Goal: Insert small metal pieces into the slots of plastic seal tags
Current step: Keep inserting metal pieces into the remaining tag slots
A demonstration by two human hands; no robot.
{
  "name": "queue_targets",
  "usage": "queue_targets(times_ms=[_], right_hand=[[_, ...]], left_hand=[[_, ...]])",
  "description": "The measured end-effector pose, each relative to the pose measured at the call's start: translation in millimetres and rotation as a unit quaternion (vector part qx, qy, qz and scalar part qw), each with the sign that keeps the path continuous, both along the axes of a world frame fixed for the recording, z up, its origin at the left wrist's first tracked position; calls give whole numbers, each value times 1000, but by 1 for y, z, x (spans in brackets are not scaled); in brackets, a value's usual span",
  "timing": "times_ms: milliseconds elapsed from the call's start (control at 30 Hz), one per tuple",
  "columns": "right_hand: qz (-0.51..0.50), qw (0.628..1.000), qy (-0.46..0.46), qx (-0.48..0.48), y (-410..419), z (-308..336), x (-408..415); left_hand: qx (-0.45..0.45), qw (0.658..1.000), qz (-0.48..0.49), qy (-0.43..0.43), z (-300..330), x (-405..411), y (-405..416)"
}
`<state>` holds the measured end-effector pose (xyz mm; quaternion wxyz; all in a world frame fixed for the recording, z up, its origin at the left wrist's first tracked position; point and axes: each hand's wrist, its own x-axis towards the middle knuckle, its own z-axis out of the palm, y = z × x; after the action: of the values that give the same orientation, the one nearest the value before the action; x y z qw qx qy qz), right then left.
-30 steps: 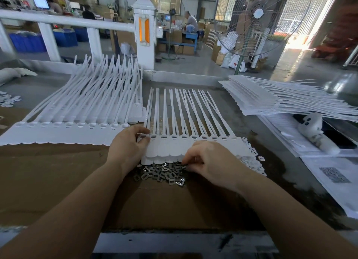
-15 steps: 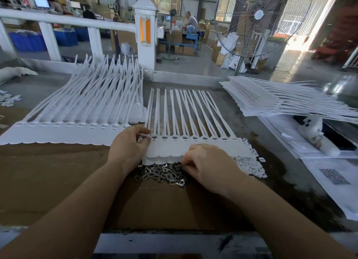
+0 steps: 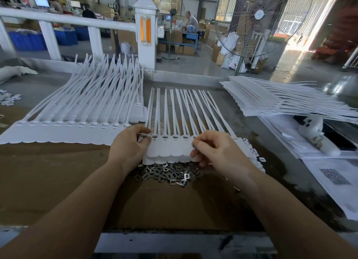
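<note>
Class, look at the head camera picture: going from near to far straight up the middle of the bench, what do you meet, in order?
Brown cardboard sheet → pile of small metal pieces → heads of the white seal tags → their long straps → metal edge of the bench.

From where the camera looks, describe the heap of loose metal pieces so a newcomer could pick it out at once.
Start at the brown cardboard sheet covering the near part of the bench. Between the person's left hand and right hand lies a sheet of white plastic seal tags. The heap of small grey metal clips sits against its near edge, the only dark, shiny pile among white plastic.
</note>
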<state>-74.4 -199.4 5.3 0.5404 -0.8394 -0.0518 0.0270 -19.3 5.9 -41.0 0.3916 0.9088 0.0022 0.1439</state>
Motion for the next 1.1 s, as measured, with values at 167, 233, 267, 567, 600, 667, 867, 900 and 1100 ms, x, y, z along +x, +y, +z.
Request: queue_targets(times_ms=[167, 233, 267, 567, 600, 667, 867, 900, 1100], right_hand=[[-20, 997, 21, 78, -2, 1, 0], [-28, 995, 18, 97, -3, 0, 1], [-32, 994, 15, 102, -4, 0, 1], [-76, 991, -33, 105, -12, -6, 1], [-78, 991, -41, 103, -12, -6, 0], [-76, 991, -52, 96, -13, -6, -1], [-73, 991, -62, 98, -14, -6, -2], [-74, 990, -62, 98, -14, -6, -2], [-108, 989, -86, 49, -16, -9, 0]], left_hand=[[-1, 1000, -2, -4, -1, 0, 1], [-1, 1000, -3, -6, -2, 1, 1], [-1, 1000, -3, -7, -2, 1, 1], [2, 1000, -1, -7, -2, 1, 1], [1, 1000, -1, -7, -2, 1, 1], [1, 1000, -1, -7, -3, 1, 1], [1, 1000, -1, -9, -2, 1, 1], [2, 1000, -1, -9, -2, 1, 1], [-1, 1000, -2, -11, -3, 1, 1]])
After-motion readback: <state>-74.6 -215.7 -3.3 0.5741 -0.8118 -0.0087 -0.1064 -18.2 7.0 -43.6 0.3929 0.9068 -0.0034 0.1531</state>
